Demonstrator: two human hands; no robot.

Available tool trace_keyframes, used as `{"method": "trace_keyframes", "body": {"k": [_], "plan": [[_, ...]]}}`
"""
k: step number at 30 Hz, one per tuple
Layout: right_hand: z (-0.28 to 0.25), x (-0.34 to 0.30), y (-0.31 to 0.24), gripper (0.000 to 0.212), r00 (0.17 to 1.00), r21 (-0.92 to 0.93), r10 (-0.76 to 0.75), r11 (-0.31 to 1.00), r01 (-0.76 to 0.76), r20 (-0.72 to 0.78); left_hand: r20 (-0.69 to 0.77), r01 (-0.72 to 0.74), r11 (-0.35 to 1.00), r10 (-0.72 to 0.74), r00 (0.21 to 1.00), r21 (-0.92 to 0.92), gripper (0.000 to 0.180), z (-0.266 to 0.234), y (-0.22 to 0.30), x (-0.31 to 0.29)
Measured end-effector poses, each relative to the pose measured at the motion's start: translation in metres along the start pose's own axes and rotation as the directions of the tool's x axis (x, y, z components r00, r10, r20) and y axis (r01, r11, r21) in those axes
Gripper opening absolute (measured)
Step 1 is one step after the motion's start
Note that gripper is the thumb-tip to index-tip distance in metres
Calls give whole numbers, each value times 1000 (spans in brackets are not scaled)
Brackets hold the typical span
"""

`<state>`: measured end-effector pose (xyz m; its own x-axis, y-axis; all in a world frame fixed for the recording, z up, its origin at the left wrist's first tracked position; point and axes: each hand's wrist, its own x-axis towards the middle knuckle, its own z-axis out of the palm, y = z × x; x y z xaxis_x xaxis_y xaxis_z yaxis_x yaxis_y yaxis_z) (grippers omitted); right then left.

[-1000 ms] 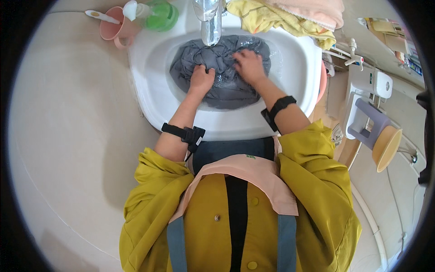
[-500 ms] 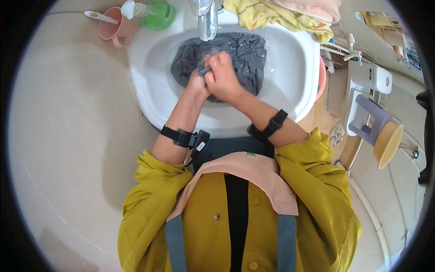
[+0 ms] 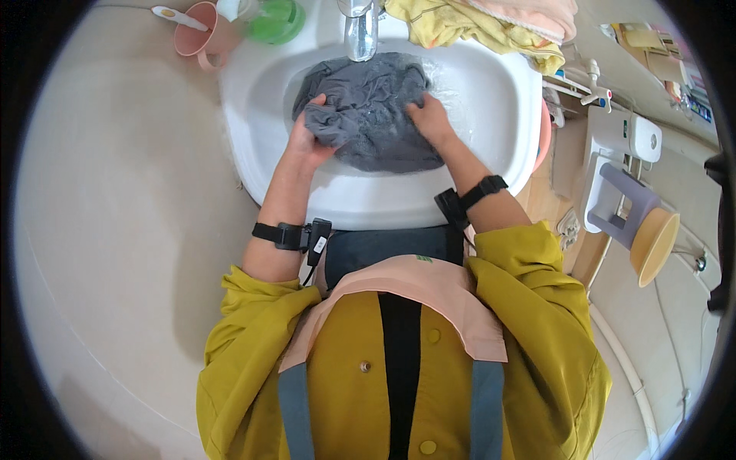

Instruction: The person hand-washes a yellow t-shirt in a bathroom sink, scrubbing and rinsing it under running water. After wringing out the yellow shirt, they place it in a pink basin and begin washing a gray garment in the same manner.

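Note:
A wet, crumpled dark grey cloth (image 3: pixel 376 115) lies in the white washbasin (image 3: pixel 268 184), below the faucet (image 3: pixel 360 38). Its exact kind does not show. My left hand (image 3: pixel 308 138) grips a bunched fold at the cloth's left side, thumb on top and the other fingers partly hidden beneath. At the right side, my right hand (image 3: pixel 431 121) holds the edge of the same cloth, with its fingertips partly out of sight. Water with some bubbles surrounds the cloth.
At the basin's back left stand a pink cup (image 3: pixel 195 34) with a white-handled brush and a bottle of green liquid (image 3: pixel 276 21). Yellow and pink towels (image 3: pixel 483 31) lie at the back right. Beyond on the right are a purple stool (image 3: pixel 625 199) and a yellow basin (image 3: pixel 655 245).
My hands were together over the cloth, clutching a twisted bit of it. Now they are apart at its two sides, and the cloth is spread wider between them.

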<state>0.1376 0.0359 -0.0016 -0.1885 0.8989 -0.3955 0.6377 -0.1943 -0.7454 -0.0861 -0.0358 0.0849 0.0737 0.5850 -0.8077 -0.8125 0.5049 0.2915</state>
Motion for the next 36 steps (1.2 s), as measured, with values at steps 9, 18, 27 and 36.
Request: {"method": "trace_keyframes", "body": {"k": [9,18,27,36], "plan": [[22,-82,-125,25,882,201,-471,860,468,-39,502,182,974,-92,860,-133,43,-21,-42,43],[-56,-21,-53,24,950,-229,-260,949,217,-176,-40,-105,990,109,993,94,52,8,6,-12],[-33,-52,-7,61,988,-608,-51,783,132,149,-131,-127,384,580,804,915,63,-18,12,-5],[-5,-33,8,39,973,-242,67,963,-122,-222,-234,19,704,211,949,710,54,2,-44,-10]]}}
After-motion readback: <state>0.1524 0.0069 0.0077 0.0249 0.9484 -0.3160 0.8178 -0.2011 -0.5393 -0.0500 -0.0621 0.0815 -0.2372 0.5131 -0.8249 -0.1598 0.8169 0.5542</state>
